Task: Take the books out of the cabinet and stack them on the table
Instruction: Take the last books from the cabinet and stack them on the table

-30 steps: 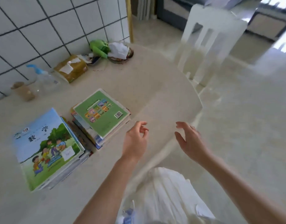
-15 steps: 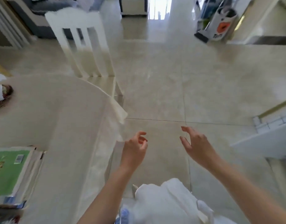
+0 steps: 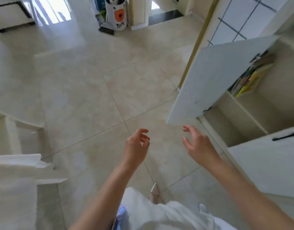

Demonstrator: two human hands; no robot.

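A white cabinet [image 3: 252, 113] stands at the right with one door [image 3: 214, 77] swung open toward me. On its upper shelf several books [image 3: 249, 77] stand leaning, yellow and dark spines showing. My left hand [image 3: 136, 145] and my right hand [image 3: 197, 145] hover empty over the tiled floor, fingers apart and loosely curled. The right hand is just below the open door's lower corner, not touching it. The table and its stacked books are out of view.
A closed cabinet door with a black handle [image 3: 283, 136] lies at the lower right. White chair parts [image 3: 18, 166] blur at the left edge. A white bin with an orange mark [image 3: 117, 14] stands far back on the floor.
My view has swung right, away from the table and its two book stacks, across the floor to the open cabinet. Both hands stay empty and held in front of me.
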